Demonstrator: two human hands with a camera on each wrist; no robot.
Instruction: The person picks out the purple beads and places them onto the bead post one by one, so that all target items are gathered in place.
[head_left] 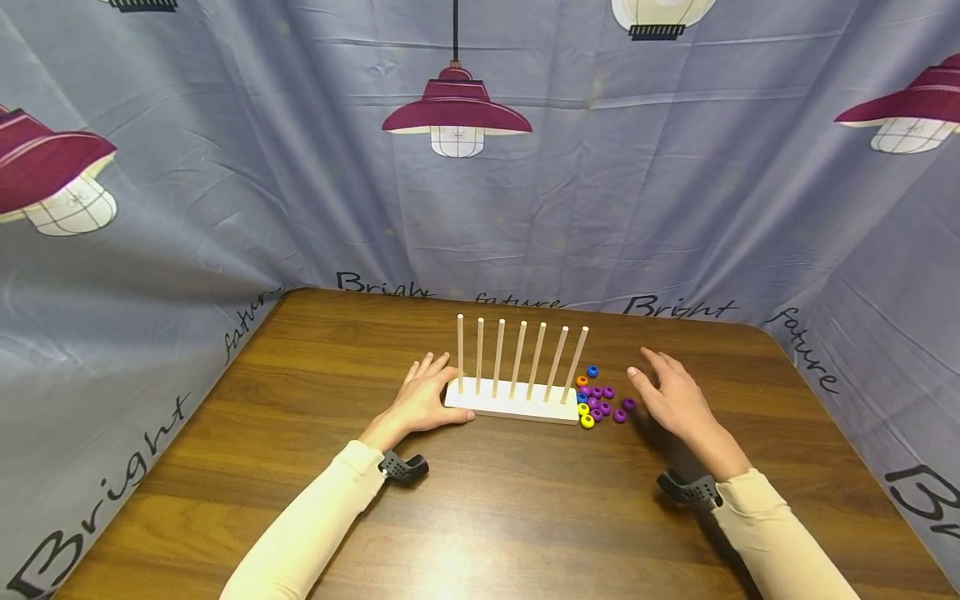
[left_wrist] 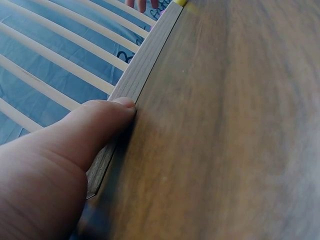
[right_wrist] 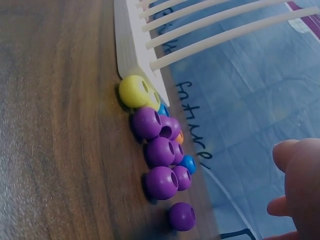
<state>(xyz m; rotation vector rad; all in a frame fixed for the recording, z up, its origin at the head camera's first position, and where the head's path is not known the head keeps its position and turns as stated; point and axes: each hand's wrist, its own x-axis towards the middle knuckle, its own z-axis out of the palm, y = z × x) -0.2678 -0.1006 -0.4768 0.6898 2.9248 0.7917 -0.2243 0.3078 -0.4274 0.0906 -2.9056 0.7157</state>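
Note:
A pale wooden peg stand [head_left: 512, 401] has a flat base and a row of several upright pegs. My left hand [head_left: 422, 397] holds the left end of that base, thumb along the front edge and index finger at the back corner. In the left wrist view, the thumb [left_wrist: 95, 125] presses against the base's side. Purple beads [right_wrist: 161, 182] lie bunched at the stand's right end, with yellow beads [right_wrist: 133, 91], blue beads [right_wrist: 187, 164] and an orange bead [head_left: 582, 381] among them. My right hand [head_left: 672, 398] hovers just right of the beads, fingers extended and holding nothing.
Everything rests on a brown wooden table [head_left: 480, 508]. Behind it and along its sides hangs a grey-blue curtain [head_left: 465, 217] printed with lamps and lettering. A dark wrist strap [head_left: 405, 468] is on my left wrist, and another strap [head_left: 688, 488] on the right.

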